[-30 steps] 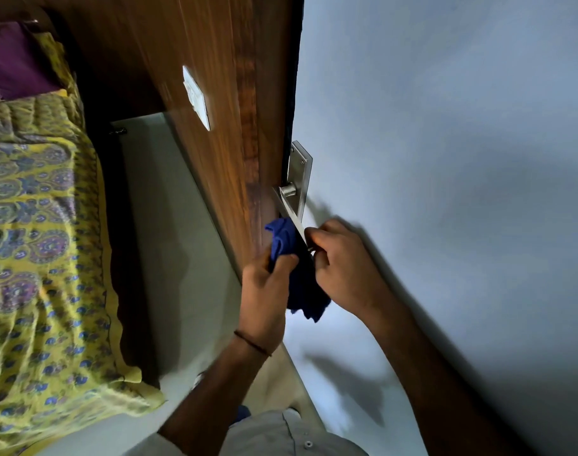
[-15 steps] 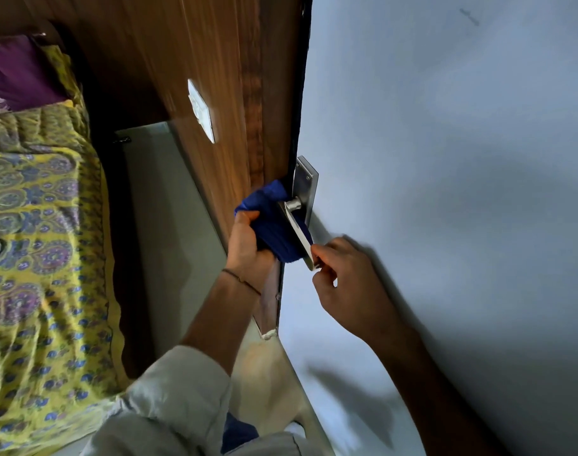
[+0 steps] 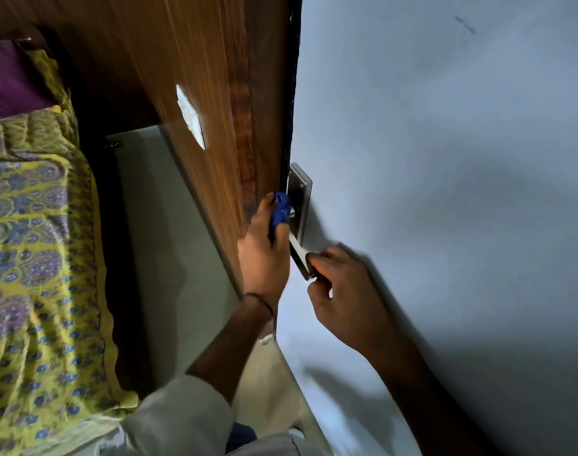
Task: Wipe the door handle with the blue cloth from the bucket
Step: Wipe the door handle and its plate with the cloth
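A silver metal door handle (image 3: 299,255) with a rectangular backplate (image 3: 300,195) is fixed on the pale door face, close to the door's edge. My left hand (image 3: 263,255) is bunched around the blue cloth (image 3: 280,209) and presses it against the base of the lever, beside the backplate. Only a small part of the cloth shows above my fingers. My right hand (image 3: 343,294) pinches the free lower end of the lever between thumb and fingers. No bucket is in sight.
The brown wooden door edge and panel (image 3: 215,103) carry a white switch plate (image 3: 190,115). A bed with a yellow patterned cover (image 3: 34,258) lies at the left, with a strip of pale floor (image 3: 156,225) between. The pale door face (image 3: 445,159) fills the right.
My left hand has slid the cloth up the lever from its lower end to its base near the backplate, and the cloth is now more bunched. My right hand stays on the lever's tip.
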The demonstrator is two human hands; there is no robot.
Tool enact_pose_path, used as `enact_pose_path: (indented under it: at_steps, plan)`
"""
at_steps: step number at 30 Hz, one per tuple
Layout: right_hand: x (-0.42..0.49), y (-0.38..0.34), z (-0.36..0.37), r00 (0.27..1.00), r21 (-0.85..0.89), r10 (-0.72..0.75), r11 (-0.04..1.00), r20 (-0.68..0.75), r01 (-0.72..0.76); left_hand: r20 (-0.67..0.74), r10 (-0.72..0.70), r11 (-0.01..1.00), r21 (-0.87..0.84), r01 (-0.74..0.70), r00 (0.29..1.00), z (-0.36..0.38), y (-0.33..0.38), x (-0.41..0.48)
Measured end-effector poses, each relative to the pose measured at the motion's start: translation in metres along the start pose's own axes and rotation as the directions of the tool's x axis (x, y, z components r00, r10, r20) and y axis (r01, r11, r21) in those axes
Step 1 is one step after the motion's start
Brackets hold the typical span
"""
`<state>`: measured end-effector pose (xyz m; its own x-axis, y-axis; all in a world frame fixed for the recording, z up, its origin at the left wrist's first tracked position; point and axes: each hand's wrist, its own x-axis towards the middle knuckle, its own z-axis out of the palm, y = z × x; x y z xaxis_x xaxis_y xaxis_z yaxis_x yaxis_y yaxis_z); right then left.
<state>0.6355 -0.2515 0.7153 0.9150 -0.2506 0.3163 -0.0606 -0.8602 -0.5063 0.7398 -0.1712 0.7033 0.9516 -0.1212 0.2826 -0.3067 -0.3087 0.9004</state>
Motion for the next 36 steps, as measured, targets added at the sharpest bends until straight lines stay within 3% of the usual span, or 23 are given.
enact_pose_path:
  at_steps: [1, 2, 4, 6, 11, 16, 21, 23, 25, 27, 29, 31, 33, 36]
  plan:
    - [0.0, 0.0, 0.001, 1.0, 0.0, 0.005, 1.0, 0.004, -0.005, 0.025, -0.051, 0.998, -0.044, 0.052, 0.998, 0.001, -0.001, 0.011]
    - [0.0, 0.0, 0.001, 1.0, 0.008, 0.012, 1.0, 0.01, -0.012, 0.068, -0.183, 0.966, -0.174, 0.192, 0.981, 0.001, -0.002, 0.024]
    - [-0.001, 0.001, 0.002, 1.0, 0.03, 0.02, 0.999, 0.023, -0.021, 0.215, -0.48, 0.746, -0.41, 0.524, 0.851, -0.002, -0.007, 0.045]
    - [0.0, 0.001, 0.002, 1.0, 0.037, 0.015, 0.999, 0.022, -0.016, 0.364, -0.578, 0.541, -0.498, 0.677, 0.73, -0.008, -0.009, 0.047]
    - [-0.002, 0.0, 0.004, 1.0, 0.035, 0.029, 0.999, 0.009, -0.029, 0.542, -0.574, 0.221, -0.619, 0.753, 0.614, -0.014, -0.014, 0.007]
    - [-0.002, 0.0, 0.003, 0.999, 0.042, 0.037, 0.998, 0.015, -0.038, 0.61, -0.59, 0.117, -0.584, 0.803, 0.529, -0.009, -0.013, -0.018]
    - [-0.002, 0.001, 0.002, 0.999, 0.039, 0.041, 0.998, 0.028, -0.042, 0.541, -0.642, 0.167, -0.594, 0.787, 0.544, -0.013, -0.001, 0.01]
    - [-0.002, 0.0, 0.001, 0.999, 0.04, 0.044, 0.998, 0.025, -0.045, 0.462, -0.659, 0.206, -0.648, 0.733, 0.593, -0.012, 0.011, 0.009]
    - [-0.002, -0.001, -0.001, 0.998, 0.05, 0.049, 0.997, 0.025, -0.05, 0.259, -0.666, 0.371, -0.699, 0.612, 0.699, -0.011, 0.02, 0.002]
    - [-0.001, -0.002, 0.0, 0.998, 0.075, 0.049, 0.996, 0.037, -0.052, 0.064, -0.56, 0.594, -0.663, 0.455, 0.826, -0.009, 0.026, -0.011]
    - [-0.001, -0.002, 0.0, 0.998, 0.101, 0.039, 0.994, 0.052, -0.044, -0.016, -0.33, 0.854, -0.43, 0.292, 0.944, -0.004, 0.026, -0.03]
    - [-0.001, -0.002, 0.0, 0.998, 0.104, 0.04, 0.994, 0.053, -0.046, 0.014, -0.08, 0.993, -0.09, 0.08, 0.997, 0.001, 0.02, -0.044]
    - [-0.003, -0.003, 0.0, 0.998, 0.07, 0.048, 0.996, 0.044, -0.051, 0.044, 0.057, 0.994, 0.086, -0.061, 0.997, 0.005, 0.009, -0.039]
    - [-0.003, -0.003, 0.0, 0.999, 0.054, 0.043, 0.998, 0.033, -0.045, 0.039, 0.124, 0.976, 0.178, -0.129, 0.992, 0.007, 0.001, -0.008]
